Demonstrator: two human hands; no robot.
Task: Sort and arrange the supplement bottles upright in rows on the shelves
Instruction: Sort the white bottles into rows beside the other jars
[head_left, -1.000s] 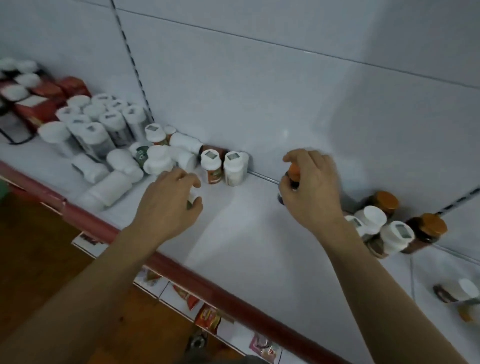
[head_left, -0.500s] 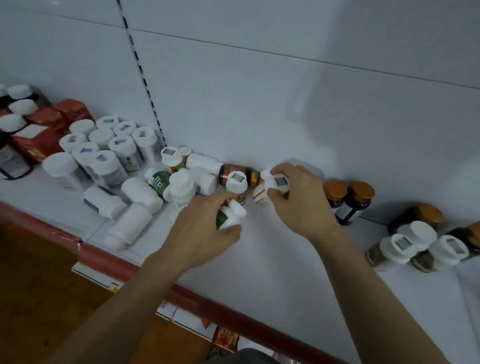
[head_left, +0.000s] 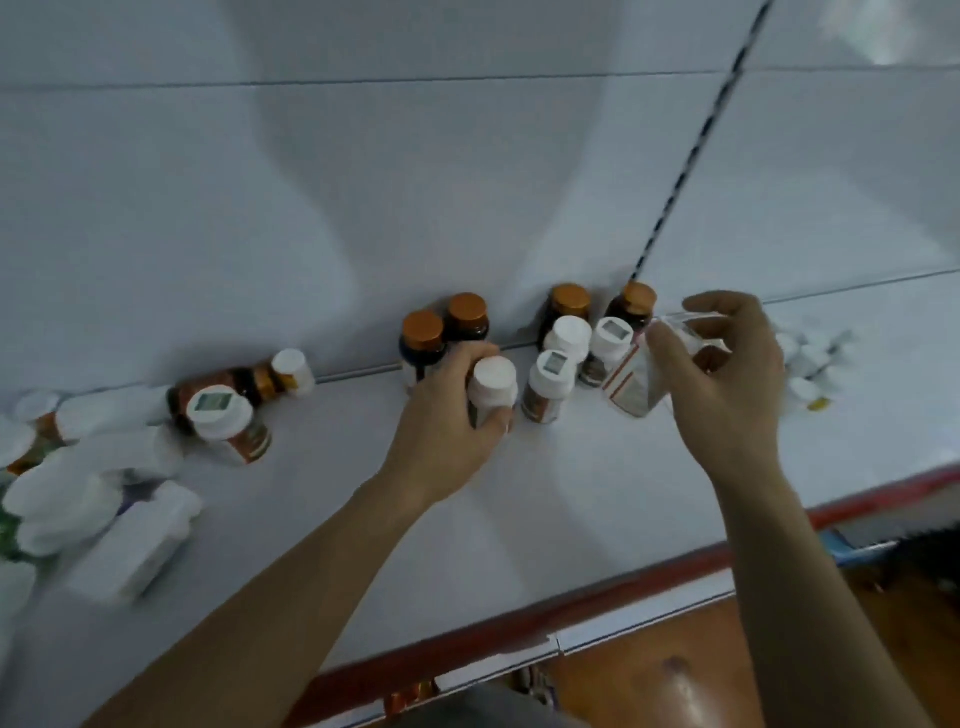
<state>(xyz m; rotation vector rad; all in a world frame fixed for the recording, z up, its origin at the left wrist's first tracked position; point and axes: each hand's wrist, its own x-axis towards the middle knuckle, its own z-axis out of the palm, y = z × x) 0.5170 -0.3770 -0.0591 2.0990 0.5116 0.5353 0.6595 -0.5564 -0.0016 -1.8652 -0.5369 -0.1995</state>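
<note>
Head view, one camera. My left hand grips a white-capped bottle, fingers and thumb curled round its body below the cap; the bottle stands upright, or nearly so, on the white shelf, just in front of two orange-capped dark bottles that stand side by side against the back panel. My right hand holds a tilted bottle with a red-striped label, fingers bent round its upper part and thumb across it; the bottle is blurred and I cannot tell whether its base touches the shelf. Between my hands stand three upright white-capped bottles in a close cluster, with two more orange-capped bottles behind them at the panel. Well to the left, a white-capped bottle with an orange label stands in front of a dark bottle lying on its side. Further left is a blurred heap of white bottles, several lying down. Right of my right hand sits a blurred group of small white bottles. A red strip runs along the shelf's front edge.
</note>
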